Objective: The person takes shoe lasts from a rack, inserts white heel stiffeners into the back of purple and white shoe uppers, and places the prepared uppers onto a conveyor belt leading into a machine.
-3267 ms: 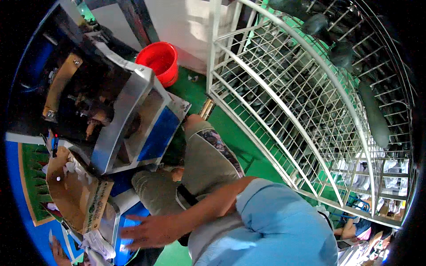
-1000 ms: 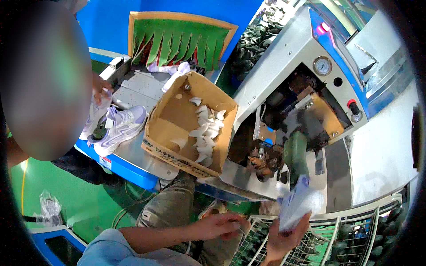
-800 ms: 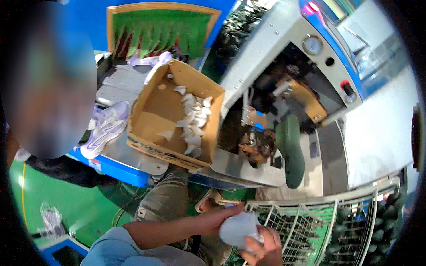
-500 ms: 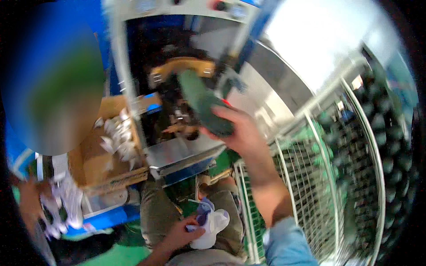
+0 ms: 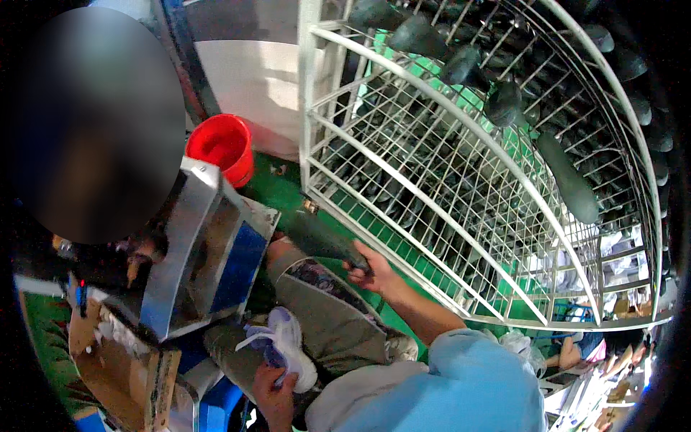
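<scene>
White-and-lavender laced shoe (image 5: 291, 344): any marking on it is too blurred to read. Dark print runs along the flap of the brown cardboard box (image 5: 164, 385), too small to read, well left of the tall white metal wire rack (image 5: 307, 86). Half a second ago, the smooth, dark green, foot-shaped last (image 5: 320, 237) was at the blue-and-grey metal machine's (image 5: 191, 245) opening; now it is clear of that opening, just left of the rack's lower edge. The right hand (image 5: 371, 268), beside the same edge, grips the last's near end. The left hand (image 5: 273, 389), farther left of the rack, has its fingers closed on the shoe, over the person's lap, well apart from the right hand. The round red plastic bucket (image 5: 223, 147) stands left of the rack's post.
</scene>
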The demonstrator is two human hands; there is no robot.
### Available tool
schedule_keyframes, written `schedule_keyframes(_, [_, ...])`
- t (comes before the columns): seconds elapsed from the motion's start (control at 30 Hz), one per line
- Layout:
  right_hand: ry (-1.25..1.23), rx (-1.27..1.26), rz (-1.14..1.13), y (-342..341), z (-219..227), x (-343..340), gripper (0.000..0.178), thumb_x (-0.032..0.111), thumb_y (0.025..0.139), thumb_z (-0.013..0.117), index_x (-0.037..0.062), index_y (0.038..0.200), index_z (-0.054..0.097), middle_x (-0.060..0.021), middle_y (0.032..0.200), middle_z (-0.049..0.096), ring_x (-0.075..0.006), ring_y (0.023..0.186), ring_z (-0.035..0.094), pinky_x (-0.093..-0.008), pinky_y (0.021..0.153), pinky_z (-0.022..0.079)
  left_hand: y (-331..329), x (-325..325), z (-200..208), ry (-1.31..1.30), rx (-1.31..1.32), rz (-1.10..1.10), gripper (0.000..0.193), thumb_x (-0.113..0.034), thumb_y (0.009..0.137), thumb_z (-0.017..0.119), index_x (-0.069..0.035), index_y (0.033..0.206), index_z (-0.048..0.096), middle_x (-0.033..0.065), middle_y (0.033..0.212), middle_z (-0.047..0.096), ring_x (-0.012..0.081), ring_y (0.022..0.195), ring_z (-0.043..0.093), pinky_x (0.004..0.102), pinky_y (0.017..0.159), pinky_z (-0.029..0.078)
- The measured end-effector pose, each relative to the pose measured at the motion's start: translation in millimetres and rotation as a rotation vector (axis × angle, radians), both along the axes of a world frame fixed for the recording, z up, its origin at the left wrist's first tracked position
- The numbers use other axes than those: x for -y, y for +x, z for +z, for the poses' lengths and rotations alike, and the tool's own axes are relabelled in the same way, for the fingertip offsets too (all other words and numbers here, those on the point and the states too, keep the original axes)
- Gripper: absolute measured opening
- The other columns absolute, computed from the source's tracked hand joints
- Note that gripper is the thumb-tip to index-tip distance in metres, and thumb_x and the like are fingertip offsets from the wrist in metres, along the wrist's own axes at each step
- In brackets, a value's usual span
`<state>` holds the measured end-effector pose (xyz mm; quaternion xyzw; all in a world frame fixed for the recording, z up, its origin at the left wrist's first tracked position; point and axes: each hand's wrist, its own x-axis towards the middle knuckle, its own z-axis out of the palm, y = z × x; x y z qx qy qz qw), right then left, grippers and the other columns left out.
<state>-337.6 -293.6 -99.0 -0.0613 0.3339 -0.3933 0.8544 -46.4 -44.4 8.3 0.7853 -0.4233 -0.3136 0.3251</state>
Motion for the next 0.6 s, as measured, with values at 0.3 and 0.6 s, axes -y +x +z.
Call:
schedule_keyframes(0.3, [0.334,0.501,-0.842,-106,-180,-18,0.048,0.055,0.081,0.062,0.0086,0.071,0.052,-0.0006,0.059,0.049,-0.0093,0.042,0.040,-0.0231,0.037,0.029,37,19,-8,-0.139,0.636,-0.609,0.040,-0.035,0.083,0.069,-0.006,0.111,0.064,0.0137,0.105,0.064,0.0325,0.089,0.062,0.0504,0.089,0.048])
schedule_keyframes(0.6, [0.077,0.264,-0.998,-124,-159,107,0.042,0.048,0.092,0.058,0.0063,0.082,0.057,-0.0095,0.069,0.057,-0.0193,0.060,0.053,-0.0296,0.048,0.044,104,-7,89,-0.190,0.165,0.318,0.027,-0.014,0.092,0.061,-0.002,0.116,0.058,0.0128,0.111,0.061,0.0210,0.100,0.055,0.0342,0.079,0.050])
